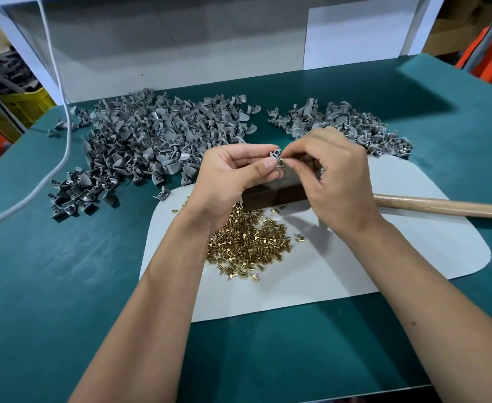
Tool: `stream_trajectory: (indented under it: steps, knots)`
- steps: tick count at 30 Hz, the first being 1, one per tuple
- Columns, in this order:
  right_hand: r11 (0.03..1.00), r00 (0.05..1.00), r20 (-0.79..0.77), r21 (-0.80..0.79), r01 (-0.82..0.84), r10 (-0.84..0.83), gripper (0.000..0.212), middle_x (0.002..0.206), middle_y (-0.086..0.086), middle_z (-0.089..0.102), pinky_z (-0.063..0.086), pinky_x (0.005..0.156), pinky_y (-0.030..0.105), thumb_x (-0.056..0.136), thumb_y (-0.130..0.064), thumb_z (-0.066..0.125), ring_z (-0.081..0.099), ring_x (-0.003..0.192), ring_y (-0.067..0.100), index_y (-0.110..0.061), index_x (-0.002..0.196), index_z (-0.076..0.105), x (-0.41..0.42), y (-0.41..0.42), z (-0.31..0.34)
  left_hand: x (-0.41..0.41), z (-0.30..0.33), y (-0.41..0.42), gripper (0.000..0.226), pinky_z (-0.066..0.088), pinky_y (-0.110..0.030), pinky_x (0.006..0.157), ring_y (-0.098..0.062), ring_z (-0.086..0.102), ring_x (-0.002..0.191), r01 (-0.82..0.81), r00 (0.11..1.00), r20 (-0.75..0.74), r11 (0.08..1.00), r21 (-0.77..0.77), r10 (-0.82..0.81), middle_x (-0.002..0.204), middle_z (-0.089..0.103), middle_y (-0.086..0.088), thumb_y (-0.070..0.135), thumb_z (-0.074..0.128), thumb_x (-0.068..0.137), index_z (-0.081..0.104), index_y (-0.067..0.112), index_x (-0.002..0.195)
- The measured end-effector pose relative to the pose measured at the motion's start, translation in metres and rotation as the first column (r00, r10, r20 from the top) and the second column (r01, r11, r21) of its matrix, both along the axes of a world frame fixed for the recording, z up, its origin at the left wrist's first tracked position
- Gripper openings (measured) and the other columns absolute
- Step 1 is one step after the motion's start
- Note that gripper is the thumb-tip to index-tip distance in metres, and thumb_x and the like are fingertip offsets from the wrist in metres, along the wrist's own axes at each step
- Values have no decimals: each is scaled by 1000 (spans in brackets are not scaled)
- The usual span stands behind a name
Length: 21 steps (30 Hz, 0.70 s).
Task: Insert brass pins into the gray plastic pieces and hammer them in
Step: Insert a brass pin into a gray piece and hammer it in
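My left hand [233, 175] pinches a small gray plastic piece [275, 154] between thumb and fingers, above the middle of the table. My right hand [332, 173] pinches a brass pin [282, 160] at its fingertips, and the pin touches the piece's side. A heap of loose brass pins [247, 242] lies on the white mat [399, 242] under my wrists. A dark block [273, 193] sits on the mat below my hands. Only the wooden handle of the hammer [442, 205] shows, at the right.
A large pile of gray pieces [151, 141] covers the table's left half, and a smaller pile [340, 120] lies at the back right. A white cable [64, 135] crosses the green table [49, 286] on the left. A white wall panel stands behind.
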State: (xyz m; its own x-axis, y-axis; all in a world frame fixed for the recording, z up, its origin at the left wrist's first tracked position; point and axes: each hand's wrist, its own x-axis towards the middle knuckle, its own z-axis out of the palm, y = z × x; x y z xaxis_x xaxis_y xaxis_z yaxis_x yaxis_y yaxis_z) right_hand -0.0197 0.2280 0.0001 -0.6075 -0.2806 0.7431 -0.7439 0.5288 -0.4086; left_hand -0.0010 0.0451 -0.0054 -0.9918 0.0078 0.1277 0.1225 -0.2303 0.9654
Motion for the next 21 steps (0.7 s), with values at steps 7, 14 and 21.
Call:
stream_trajectory:
  steps: [7,14,21]
  knots:
    - [997,997,64,-49,57,-54,7,91,4,66,46,77,27,95,-7,65,57,87,19,-3,94,71,0,-2,-1,1,1,11,30,60,-41,92,-27,75,95,-108,985,-150,980,-165,83,101,78,-12,-1,81,80,76,8,108]
    - [996,993,105,-70,59,-52,7,91,5,68,50,77,30,95,-6,65,61,87,21,-3,95,71,2,-7,-2,0,1,18,22,63,-32,79,-24,76,80,-228,965,-174,957,-181,198,87,79,-13,-9,79,80,78,8,93]
    - [985,985,127,-110,133,-119,5,86,5,68,51,73,31,90,-6,67,61,79,19,-4,89,71,5,-10,-2,2,2,29,18,62,-39,84,-25,77,83,-283,955,-159,933,-224,251,87,78,-14,-11,78,79,78,4,90]
